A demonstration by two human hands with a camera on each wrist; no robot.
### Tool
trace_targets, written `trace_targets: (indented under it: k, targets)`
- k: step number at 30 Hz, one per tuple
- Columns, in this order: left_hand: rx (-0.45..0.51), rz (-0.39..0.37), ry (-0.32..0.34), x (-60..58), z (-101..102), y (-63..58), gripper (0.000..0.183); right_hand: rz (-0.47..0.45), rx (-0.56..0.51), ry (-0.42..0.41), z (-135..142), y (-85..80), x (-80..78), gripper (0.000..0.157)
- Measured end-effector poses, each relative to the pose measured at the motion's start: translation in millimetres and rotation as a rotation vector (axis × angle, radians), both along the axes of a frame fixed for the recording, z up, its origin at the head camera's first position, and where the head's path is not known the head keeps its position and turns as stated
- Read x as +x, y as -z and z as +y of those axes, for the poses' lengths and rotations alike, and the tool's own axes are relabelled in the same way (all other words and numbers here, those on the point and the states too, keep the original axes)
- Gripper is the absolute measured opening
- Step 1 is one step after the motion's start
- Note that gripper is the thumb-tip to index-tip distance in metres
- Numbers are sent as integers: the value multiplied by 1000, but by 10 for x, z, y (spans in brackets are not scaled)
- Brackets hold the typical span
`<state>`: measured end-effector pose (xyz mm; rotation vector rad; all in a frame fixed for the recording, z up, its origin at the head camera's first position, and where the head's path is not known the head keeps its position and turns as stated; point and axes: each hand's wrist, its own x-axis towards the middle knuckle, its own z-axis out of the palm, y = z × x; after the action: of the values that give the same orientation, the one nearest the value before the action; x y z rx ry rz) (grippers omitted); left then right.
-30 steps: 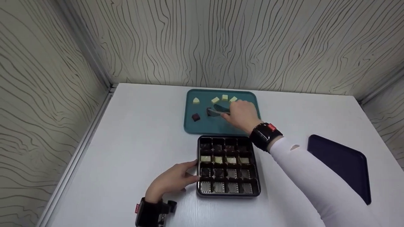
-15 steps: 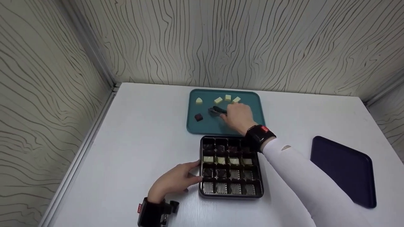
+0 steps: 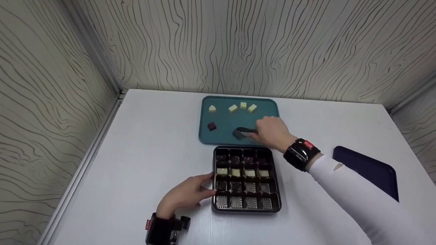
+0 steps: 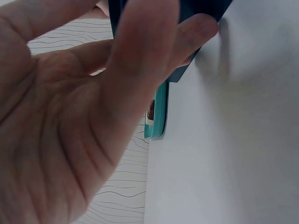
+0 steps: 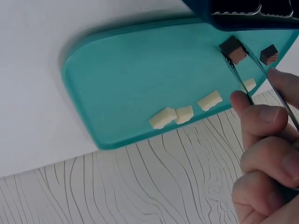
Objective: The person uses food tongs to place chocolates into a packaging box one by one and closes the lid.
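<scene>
My right hand (image 3: pixel 274 132) holds tongs (image 3: pixel 246 129) over the teal tray (image 3: pixel 221 137). Between the tong tips is a dark chocolate piece (image 5: pixel 233 49), plain in the right wrist view. Below the tray stands a black compartment box (image 3: pixel 247 211). Its upper row holds dark chocolates and its second row white ones. Two dark pieces lie at the left of the third row; other compartments show ridged bottoms. My left hand (image 3: pixel 185 194) touches the box's left wall with thumb and a finger extended. In the left wrist view the box is mostly hidden behind the fingers.
Several white chocolate pieces (image 3: pixel 243 105) lie along the tray's far side. One dark piece (image 3: pixel 212 126) rests at its left. A dark blue tray or lid (image 3: pixel 368 170) lies on the right, partly under the right arm. A patterned wall (image 3: pixel 204 44) borders the white table.
The dark piece is now in the tongs, off its spot in mid-tray. My right hand has moved right and toward the box. My left hand keeps its place at the box.
</scene>
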<state>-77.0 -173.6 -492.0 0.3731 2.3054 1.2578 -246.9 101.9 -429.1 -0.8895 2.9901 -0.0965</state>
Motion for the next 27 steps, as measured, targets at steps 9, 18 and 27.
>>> trace_targets:
  k: [9,18,27]
  targets:
    - [-10,0,-3,-3,-26,1,68,11,48,-32,100,-50,37,64]
    - [5,-26,1,-23,-2,1,68,-25,27,-23,157,-80,33,63]
    - [28,-46,-8,-16,15,5,69,-60,32,-19,141,-141,20,65]
